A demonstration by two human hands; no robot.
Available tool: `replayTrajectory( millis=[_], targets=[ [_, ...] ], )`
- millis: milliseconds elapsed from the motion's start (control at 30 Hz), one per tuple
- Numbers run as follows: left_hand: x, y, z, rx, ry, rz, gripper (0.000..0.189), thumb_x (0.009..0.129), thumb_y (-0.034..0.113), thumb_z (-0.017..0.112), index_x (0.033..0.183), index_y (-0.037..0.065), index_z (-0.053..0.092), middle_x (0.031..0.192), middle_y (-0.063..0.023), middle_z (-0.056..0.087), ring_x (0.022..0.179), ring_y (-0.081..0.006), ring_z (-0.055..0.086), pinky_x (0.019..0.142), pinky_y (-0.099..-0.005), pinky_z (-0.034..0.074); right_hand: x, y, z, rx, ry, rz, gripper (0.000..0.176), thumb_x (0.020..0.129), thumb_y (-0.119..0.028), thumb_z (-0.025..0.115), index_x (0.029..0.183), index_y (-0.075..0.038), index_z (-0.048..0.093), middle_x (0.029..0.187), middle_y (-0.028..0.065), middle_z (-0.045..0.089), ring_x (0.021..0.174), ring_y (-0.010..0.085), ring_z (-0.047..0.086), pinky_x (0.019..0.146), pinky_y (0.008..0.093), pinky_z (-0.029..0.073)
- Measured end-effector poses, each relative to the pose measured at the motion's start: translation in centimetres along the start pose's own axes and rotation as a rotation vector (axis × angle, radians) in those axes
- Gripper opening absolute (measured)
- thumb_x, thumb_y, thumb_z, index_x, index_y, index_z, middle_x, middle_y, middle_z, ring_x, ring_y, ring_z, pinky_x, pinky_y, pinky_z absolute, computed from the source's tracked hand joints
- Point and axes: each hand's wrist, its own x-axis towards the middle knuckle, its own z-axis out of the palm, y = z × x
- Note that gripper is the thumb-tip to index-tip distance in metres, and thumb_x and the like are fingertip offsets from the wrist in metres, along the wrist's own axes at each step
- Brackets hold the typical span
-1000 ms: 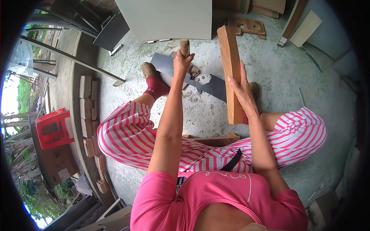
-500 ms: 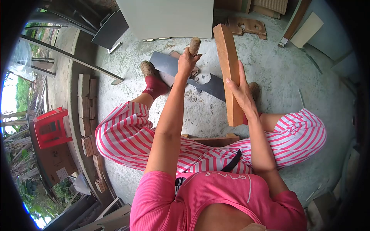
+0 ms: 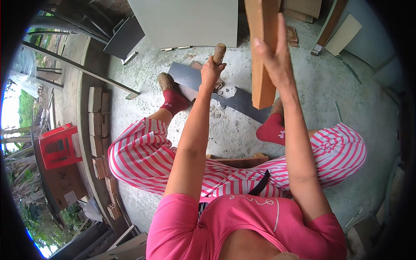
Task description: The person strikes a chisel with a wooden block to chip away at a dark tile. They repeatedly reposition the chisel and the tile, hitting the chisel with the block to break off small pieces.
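My left hand [image 3: 211,71] is closed round a wooden handle [image 3: 220,52], whose rounded end points up and away; what lies beneath the fist is hard to make out. To its right, my right hand [image 3: 277,60] grips a long, angular wooden block [image 3: 259,82], thumb on its near face and fingers along its right side. The block is raised, and its far end runs out of view at the top. Dark flat pieces [image 3: 186,74] lie on the floor below and between the hands.
My feet in red socks [image 3: 175,100] rest on either side of the dark pieces. A low wooden piece [image 3: 242,162] lies between my legs. Farther off stands a large pale panel [image 3: 186,24]. Bricks [image 3: 95,122] and a red plastic stool [image 3: 58,147] are at the left.
My right hand has moved up and away from my body with the wooden block, uncovering my right foot. My left hand has barely moved.
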Motion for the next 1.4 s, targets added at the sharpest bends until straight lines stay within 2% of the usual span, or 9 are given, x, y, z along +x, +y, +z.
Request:
replayTrajectory(
  millis=[33, 67, 133, 233, 400, 667, 800, 1133, 1400],
  targets=[
    [0.0, -0.2, 0.1, -0.002, 0.005, -0.011, 0.044, 0.073, 0.034, 0.072, 0.1, 0.004, 0.053, 0.088, -0.0219, 0.065, 0.085, -0.0407, 0.062, 0.074, -0.0477, 0.048, -0.5, 1.2, 0.9, -0.055, -0.109, 0.123, 0.092, 0.077, -0.044, 0.062, 0.147, -0.014, 0.01, 0.118, 0.0295, 0.054, 0.109, 0.0384, 0.055, 0.092, 0.0393, 0.044],
    [0.1, -0.4, 0.2, 0.0, 0.008, -0.009, 0.044, 0.073, 0.034, 0.072, 0.1, 0.004, 0.053, 0.088, -0.0219, 0.065, 0.085, -0.0407, 0.062, 0.074, -0.0477, 0.048, -1.0, 3.0, 1.7, -0.04, -0.344, 0.278, 0.095, 0.076, -0.051, 0.059, 0.147, -0.01, 0.011, 0.139, 0.0248, 0.037, 0.131, 0.0351, 0.035, 0.105, 0.0369, 0.031],
    [0.0, -0.9, 0.4, -0.006, -0.007, 0.01, 0.043, 0.073, 0.033, 0.071, 0.099, 0.004, 0.053, 0.088, -0.0226, 0.065, 0.086, -0.041, 0.062, 0.073, -0.0478, 0.048, -2.1, 5.6, 3.4, -0.358, -0.687, 0.42, 0.095, 0.076, -0.05, 0.059, 0.147, -0.009, 0.012, 0.137, 0.0252, 0.04, 0.131, 0.0346, 0.034, 0.105, 0.037, 0.03],
    [-0.4, -0.9, 0.4, -0.003, -0.02, 0.022, 0.043, 0.073, 0.033, 0.071, 0.1, 0.004, 0.054, 0.088, -0.0229, 0.065, 0.086, -0.0413, 0.061, 0.073, -0.0478, 0.047, -2.9, 5.7, 2.3, 0.055, -0.546, 0.399, 0.096, 0.075, -0.051, 0.059, 0.146, -0.007, 0.013, 0.141, 0.0239, 0.035, 0.133, 0.0327, 0.032, 0.106, 0.0373, 0.028],
    [0.9, -4.0, -0.1, -0.182, 0.047, -0.08, 0.047, 0.07, 0.036, 0.073, 0.1, 0.005, 0.055, 0.087, -0.0217, 0.065, 0.086, -0.0398, 0.062, 0.073, -0.0446, 0.048, -6.9, 3.6, -0.3, 0.01, -0.342, 0.369, 0.094, 0.075, -0.047, 0.06, 0.146, -0.006, 0.013, 0.135, 0.0235, 0.041, 0.124, 0.0335, 0.042, 0.104, 0.0367, 0.032],
    [1.0, -6.6, -0.8, -0.768, 0.212, -0.239, 0.03, 0.073, 0.021, 0.074, 0.088, 0.002, 0.055, 0.069, -0.0035, 0.059, 0.063, -0.0123, 0.054, 0.06, -0.0266, 0.046, -12.3, 5.2, -2.4, 0.221, -0.24, 0.524, 0.091, 0.081, -0.045, 0.057, 0.145, -0.001, 0.01, 0.143, 0.022, 0.029, 0.132, 0.0309, 0.031, 0.108, 0.0364, 0.023],
    [-0.6, -4.9, -2.1, -0.839, 0.235, -0.193, 0.027, 0.074, 0.017, 0.074, 0.086, 0.003, 0.054, 0.072, -0.0017, 0.057, 0.062, -0.0096, 0.052, 0.057, -0.0238, 0.043, -12.1, 6.1, -2.7, 0.209, -0.235, 0.529, 0.09, 0.082, -0.045, 0.057, 0.146, -0.002, 0.009, 0.143, 0.022, 0.029, 0.132, 0.0311, 0.031, 0.107, 0.0364, 0.025],
    [-1.1, -4.2, -1.8, -0.488, 0.239, -0.055, 0.035, 0.073, 0.024, 0.073, 0.091, 0.0, 0.055, 0.074, -0.0053, 0.061, 0.068, -0.0151, 0.055, 0.064, -0.0301, 0.046, -12.2, 6.0, -2.8, 0.152, -0.241, 0.558, 0.094, 0.079, -0.05, 0.056, 0.146, -0.004, 0.009, 0.136, 0.0232, 0.038, 0.127, 0.0329, 0.038, 0.104, 0.0366, 0.029],
    [-1.1, -3.2, -1.3, -0.244, 0.142, -0.043, 0.047, 0.072, 0.033, 0.074, 0.098, -0.001, 0.054, 0.089, -0.0211, 0.065, 0.084, -0.0365, 0.063, 0.073, -0.0407, 0.048, -12.1, 5.9, -2.8, 0.197, -0.222, 0.543, 0.097, 0.078, -0.052, 0.057, 0.146, -0.003, 0.009, 0.136, 0.0248, 0.038, 0.127, 0.0329, 0.038, 0.104, 0.0364, 0.029]
  ],
)
